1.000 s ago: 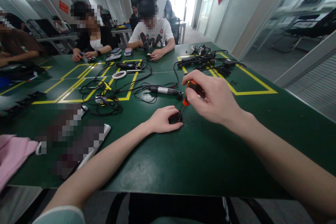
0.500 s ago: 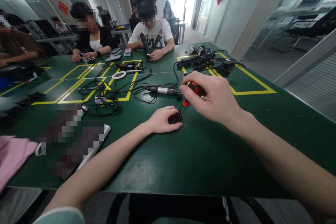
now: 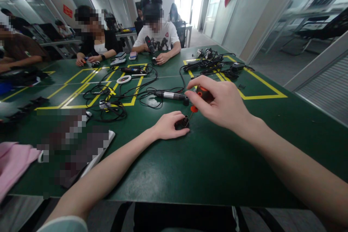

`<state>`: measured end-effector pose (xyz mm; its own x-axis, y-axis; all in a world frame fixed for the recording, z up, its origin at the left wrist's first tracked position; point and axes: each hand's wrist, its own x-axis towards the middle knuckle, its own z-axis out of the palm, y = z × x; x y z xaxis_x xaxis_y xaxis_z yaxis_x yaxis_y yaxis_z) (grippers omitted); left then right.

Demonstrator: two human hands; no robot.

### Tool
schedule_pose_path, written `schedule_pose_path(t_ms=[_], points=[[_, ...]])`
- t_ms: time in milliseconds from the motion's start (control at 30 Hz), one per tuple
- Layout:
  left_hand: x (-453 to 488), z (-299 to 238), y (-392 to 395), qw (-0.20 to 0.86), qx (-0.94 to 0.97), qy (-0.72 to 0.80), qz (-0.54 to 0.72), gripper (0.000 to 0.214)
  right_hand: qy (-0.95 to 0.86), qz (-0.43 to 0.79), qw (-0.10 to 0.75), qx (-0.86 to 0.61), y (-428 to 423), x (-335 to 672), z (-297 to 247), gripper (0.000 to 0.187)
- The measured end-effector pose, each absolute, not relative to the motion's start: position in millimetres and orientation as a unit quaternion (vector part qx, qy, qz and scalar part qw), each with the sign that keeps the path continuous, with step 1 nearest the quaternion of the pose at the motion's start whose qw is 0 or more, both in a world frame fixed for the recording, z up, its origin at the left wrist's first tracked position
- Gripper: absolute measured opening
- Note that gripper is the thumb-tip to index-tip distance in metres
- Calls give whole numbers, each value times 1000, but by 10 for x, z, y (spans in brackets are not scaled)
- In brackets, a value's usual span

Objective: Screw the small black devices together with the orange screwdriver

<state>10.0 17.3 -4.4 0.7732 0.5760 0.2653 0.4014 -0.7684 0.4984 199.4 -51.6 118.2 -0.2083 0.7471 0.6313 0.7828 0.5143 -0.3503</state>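
Observation:
My left hand (image 3: 169,125) rests on the green table (image 3: 206,159), fingers wrapped round a small black part (image 3: 182,122) and holding it down. My right hand (image 3: 221,103) hovers just above and to the right, closed on an orange-and-black screwdriver (image 3: 199,96). The screwdriver slants down to the left and its tip meets the top of the black part. Most of that part is hidden under my left fingers.
A silver-and-black tool (image 3: 170,95) with tangled black cables (image 3: 108,98) lies just beyond my hands. More cables and plugs (image 3: 212,64) sit at the far right inside yellow tape lines. A white-edged device (image 3: 95,156) and pink cloth (image 3: 13,165) lie left. Other people sit across the table.
My right hand has turned the screwdriver a little between its fingers and shifted slightly left. My left hand and the black part have stayed in place.

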Motion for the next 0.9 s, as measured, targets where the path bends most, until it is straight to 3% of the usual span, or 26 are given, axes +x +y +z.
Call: schedule_pose_path(t_ms=[233, 367, 900], points=[[105, -53, 180, 212, 919, 263, 205, 27, -780, -26, 410, -472, -511, 1983, 1171, 17], [106, -66, 185, 209, 920, 259, 207, 28, -777, -12, 400, -486, -508, 1986, 1178, 25], [107, -58, 178, 210, 918, 267, 205, 28, -779, -15, 397, -485, -515, 1989, 1182, 18]])
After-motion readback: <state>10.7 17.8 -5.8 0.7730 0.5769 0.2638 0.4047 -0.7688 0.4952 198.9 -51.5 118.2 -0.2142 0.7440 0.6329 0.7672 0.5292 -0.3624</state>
